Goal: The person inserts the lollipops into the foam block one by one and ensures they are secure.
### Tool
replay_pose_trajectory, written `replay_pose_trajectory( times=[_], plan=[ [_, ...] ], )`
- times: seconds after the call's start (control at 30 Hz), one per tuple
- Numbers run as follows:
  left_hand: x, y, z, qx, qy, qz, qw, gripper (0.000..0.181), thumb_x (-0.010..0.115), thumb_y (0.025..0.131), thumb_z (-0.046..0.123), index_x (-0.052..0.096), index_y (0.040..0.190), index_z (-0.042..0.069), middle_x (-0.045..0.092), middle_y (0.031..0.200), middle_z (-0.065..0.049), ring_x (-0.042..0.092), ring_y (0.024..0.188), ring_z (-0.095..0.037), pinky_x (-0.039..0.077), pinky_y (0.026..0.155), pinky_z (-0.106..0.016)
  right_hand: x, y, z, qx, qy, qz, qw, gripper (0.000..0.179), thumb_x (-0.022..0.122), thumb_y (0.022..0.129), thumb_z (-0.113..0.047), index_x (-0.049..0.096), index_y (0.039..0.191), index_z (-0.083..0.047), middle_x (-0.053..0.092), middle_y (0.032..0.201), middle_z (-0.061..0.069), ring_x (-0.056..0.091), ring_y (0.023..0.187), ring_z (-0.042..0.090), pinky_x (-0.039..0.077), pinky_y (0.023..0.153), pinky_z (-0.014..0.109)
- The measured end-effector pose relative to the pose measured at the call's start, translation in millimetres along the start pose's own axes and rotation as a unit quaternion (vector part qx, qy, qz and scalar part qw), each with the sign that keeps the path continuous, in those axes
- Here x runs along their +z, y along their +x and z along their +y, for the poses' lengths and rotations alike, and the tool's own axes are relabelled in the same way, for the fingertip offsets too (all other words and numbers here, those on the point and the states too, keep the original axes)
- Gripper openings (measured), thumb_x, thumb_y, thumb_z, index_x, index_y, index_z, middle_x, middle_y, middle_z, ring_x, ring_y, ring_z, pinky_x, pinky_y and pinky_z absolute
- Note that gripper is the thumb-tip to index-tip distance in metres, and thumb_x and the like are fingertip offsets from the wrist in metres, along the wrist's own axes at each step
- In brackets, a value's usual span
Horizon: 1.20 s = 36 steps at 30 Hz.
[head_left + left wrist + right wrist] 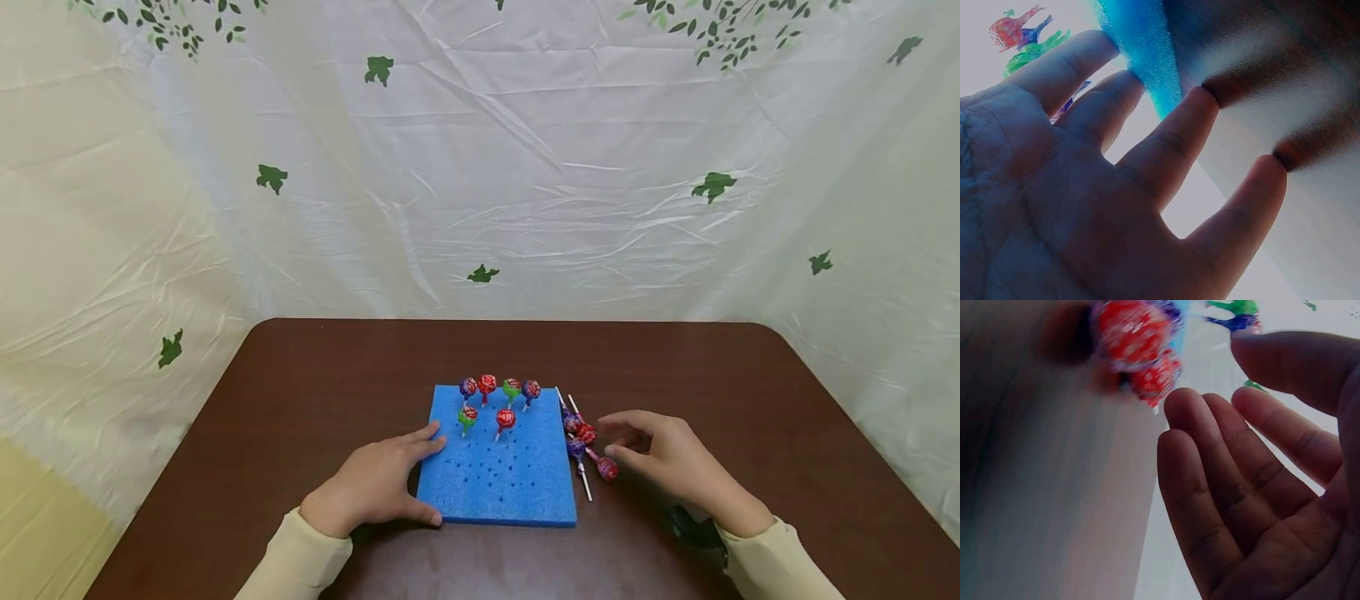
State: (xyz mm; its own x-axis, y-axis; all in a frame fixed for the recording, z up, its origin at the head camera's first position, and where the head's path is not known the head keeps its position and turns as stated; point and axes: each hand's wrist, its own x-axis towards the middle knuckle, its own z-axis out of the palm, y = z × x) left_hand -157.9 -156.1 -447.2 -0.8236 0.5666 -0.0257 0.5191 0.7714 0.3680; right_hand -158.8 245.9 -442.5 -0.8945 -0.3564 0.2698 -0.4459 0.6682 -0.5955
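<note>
A blue foam board (517, 500) pitted with small holes lies on the table. Several wrapped lollipops (487, 384) stand in its far part, sticks down: a back row, and in front of that a green-and-red one (467, 415) and a red one (506, 419). My left hand (375, 483) rests at the board's left edge, fingers spread and touching it. Beside the right edge lies a loose heap of lollipops, among them a red one (587, 434) and a pinkish-purple one (607, 468). Just right of this heap hovers my right hand (667, 458), fingers loosely bent, holding nothing.
The dark brown table (337, 358) has rounded far corners. Behind and beside it hangs a pale curtain (480, 167) printed with green leaves. A dark object (693, 527), partly hidden, sits under my right wrist.
</note>
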Motion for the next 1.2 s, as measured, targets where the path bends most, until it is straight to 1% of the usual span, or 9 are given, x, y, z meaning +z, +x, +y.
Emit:
replay_pose_trajectory(
  times=[0.1, 0.27, 0.37, 0.53, 0.67, 0.87, 1.0, 1.1, 1.2],
  plan=[
    [0.0, -0.1, -0.3, 0.002, 0.000, 0.001, 1.0000, 0.098, 0.082, 0.069, 0.063, 0.051, 0.148, 0.014, 0.037, 0.157, -0.004, 0.046, 0.135, -0.031, 0.045, 0.099, -0.055, 1.1, -1.1, 3.8, 0.004, -0.006, -0.019, 0.9998, 0.033, 0.080, 0.086, -0.012, 0.070, 0.117, -0.009, 0.072, 0.097, -0.003, 0.067, 0.080, 0.005, 0.056, 0.067, 0.027],
    [-0.3, -0.1, -0.5, 0.009, 0.000, 0.004, 1.0000, 0.097, 0.083, 0.069, 0.062, 0.052, 0.147, 0.013, 0.037, 0.157, -0.005, 0.046, 0.135, -0.031, 0.045, 0.099, -0.054, 1.3, -1.2, 5.4, 0.015, -0.011, -0.053, 0.9984, 0.035, 0.083, 0.084, -0.022, 0.070, 0.115, -0.012, 0.070, 0.103, -0.001, 0.066, 0.081, 0.006, 0.055, 0.067, 0.027],
    [-0.2, 0.5, -1.2, 0.009, 0.001, 0.005, 0.9999, 0.097, 0.083, 0.069, 0.061, 0.052, 0.147, 0.013, 0.037, 0.157, -0.005, 0.046, 0.135, -0.031, 0.046, 0.098, -0.054, 2.6, -0.8, 5.4, 0.023, -0.016, -0.069, 0.9972, 0.033, 0.083, 0.084, -0.026, 0.071, 0.113, -0.014, 0.069, 0.100, -0.003, 0.065, 0.080, 0.006, 0.055, 0.066, 0.027],
    [0.2, 1.2, -1.7, 0.010, 0.000, 0.006, 0.9999, 0.097, 0.084, 0.069, 0.061, 0.052, 0.147, 0.013, 0.038, 0.157, -0.006, 0.047, 0.135, -0.032, 0.046, 0.098, -0.054, 4.5, 0.0, 6.3, 0.017, -0.029, -0.084, 0.9959, 0.026, 0.083, 0.084, -0.024, 0.072, 0.106, -0.014, 0.068, 0.093, -0.008, 0.063, 0.076, 0.005, 0.053, 0.063, 0.026],
    [0.2, 1.2, -1.1, 0.010, -0.001, 0.005, 0.9999, 0.096, 0.084, 0.069, 0.060, 0.052, 0.147, 0.013, 0.038, 0.157, -0.006, 0.046, 0.135, -0.033, 0.045, 0.099, -0.055, 4.8, -0.3, 6.6, 0.011, -0.046, -0.088, 0.9950, 0.021, 0.083, 0.084, -0.020, 0.072, 0.101, -0.015, 0.066, 0.088, -0.009, 0.061, 0.074, 0.004, 0.051, 0.061, 0.025],
    [0.1, 0.7, -0.2, 0.009, -0.002, 0.005, 0.9999, 0.096, 0.084, 0.069, 0.060, 0.052, 0.146, 0.012, 0.038, 0.157, -0.006, 0.046, 0.135, -0.033, 0.045, 0.098, -0.056, 0.3, -2.1, 8.4, 0.018, -0.062, -0.075, 0.9951, 0.021, 0.082, 0.083, -0.015, 0.072, 0.101, -0.017, 0.067, 0.090, -0.011, 0.062, 0.075, 0.005, 0.053, 0.065, 0.026],
    [0.0, 0.5, -0.2, 0.009, 0.000, 0.006, 0.9999, 0.096, 0.084, 0.069, 0.060, 0.052, 0.146, 0.012, 0.038, 0.157, -0.006, 0.047, 0.135, -0.033, 0.046, 0.098, -0.054, -6.0, -4.0, 9.8, 0.019, -0.066, -0.041, 0.9968, 0.021, 0.081, 0.083, -0.011, 0.072, 0.101, -0.019, 0.065, 0.091, -0.012, 0.062, 0.077, 0.006, 0.052, 0.064, 0.027],
    [-0.4, 1.2, -0.3, 0.010, 0.000, 0.005, 0.9999, 0.097, 0.084, 0.069, 0.060, 0.052, 0.147, 0.013, 0.038, 0.157, -0.006, 0.046, 0.135, -0.033, 0.045, 0.099, -0.055, -7.8, -4.2, 9.5, 0.004, -0.057, -0.005, 0.9984, 0.023, 0.079, 0.082, -0.005, 0.071, 0.099, -0.018, 0.064, 0.092, -0.012, 0.062, 0.077, 0.005, 0.054, 0.066, 0.028],
    [-0.2, 1.1, -0.6, 0.009, 0.000, 0.003, 1.0000, 0.097, 0.083, 0.069, 0.061, 0.052, 0.147, 0.013, 0.038, 0.157, -0.006, 0.046, 0.135, -0.033, 0.045, 0.099, -0.055, -6.3, -1.8, 6.9, -0.031, -0.042, 0.024, 0.9983, 0.027, 0.078, 0.080, 0.001, 0.071, 0.099, -0.017, 0.064, 0.094, -0.011, 0.063, 0.078, 0.005, 0.057, 0.068, 0.031]
  ],
)
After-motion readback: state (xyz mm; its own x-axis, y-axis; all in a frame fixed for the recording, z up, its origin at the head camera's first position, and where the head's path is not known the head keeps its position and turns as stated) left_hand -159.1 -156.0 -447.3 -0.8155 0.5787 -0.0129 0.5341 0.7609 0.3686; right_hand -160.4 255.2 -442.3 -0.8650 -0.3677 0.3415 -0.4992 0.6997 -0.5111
